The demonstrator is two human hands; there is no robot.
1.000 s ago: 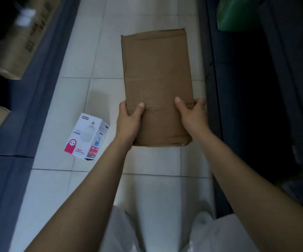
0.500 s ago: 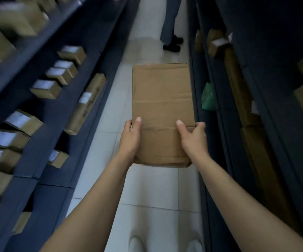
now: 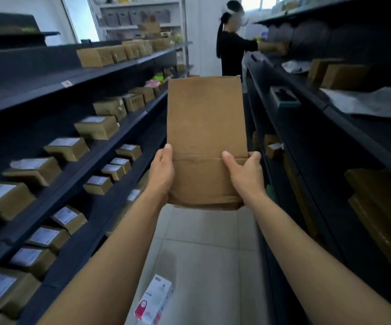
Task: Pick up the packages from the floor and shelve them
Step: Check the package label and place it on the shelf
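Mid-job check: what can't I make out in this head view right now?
- Underside of the cardboard package, and any label there: faces away from the camera.
- Fingers of the left hand and right hand: behind the package.
- White box on the floor: print blurred.
- Shelf box labels: too blurred to read.

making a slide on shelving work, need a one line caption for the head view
Both hands, left and right, hold a flat brown cardboard package in an aisle; a white and pink box lies on the floor.

Dark shelving (image 3: 119,127) flanks both hands; pale tiled floor (image 3: 203,261) below them (daylit white wall (image 3: 203,31) far ahead).
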